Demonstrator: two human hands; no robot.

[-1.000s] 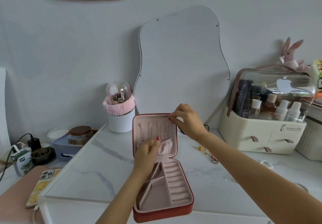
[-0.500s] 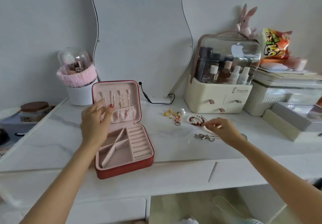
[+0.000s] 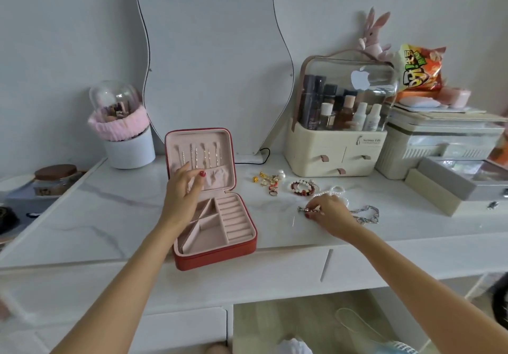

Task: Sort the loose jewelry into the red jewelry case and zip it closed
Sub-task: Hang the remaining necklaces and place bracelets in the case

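Observation:
The red jewelry case lies open on the white marble top, its pink lid upright with several thin necklaces hanging inside. My left hand rests against the lid's lower pocket, fingers loosely bent. To the right, my right hand pinches the clasp end of a silver chain necklace that lies on the table. Behind it sit a red bead bracelet, a white pearl strand and a cluster of small gold earrings and rings.
A cream cosmetics organizer stands at the back right, with grey boxes beside it. A wavy mirror leans on the wall behind the case. A white brush pot with a pink band stands at the back left.
My right hand left the lid's top edge, moved right to the loose jewelry and now pinches the silver chain. My left hand stays at the lid. The view swung right and down.

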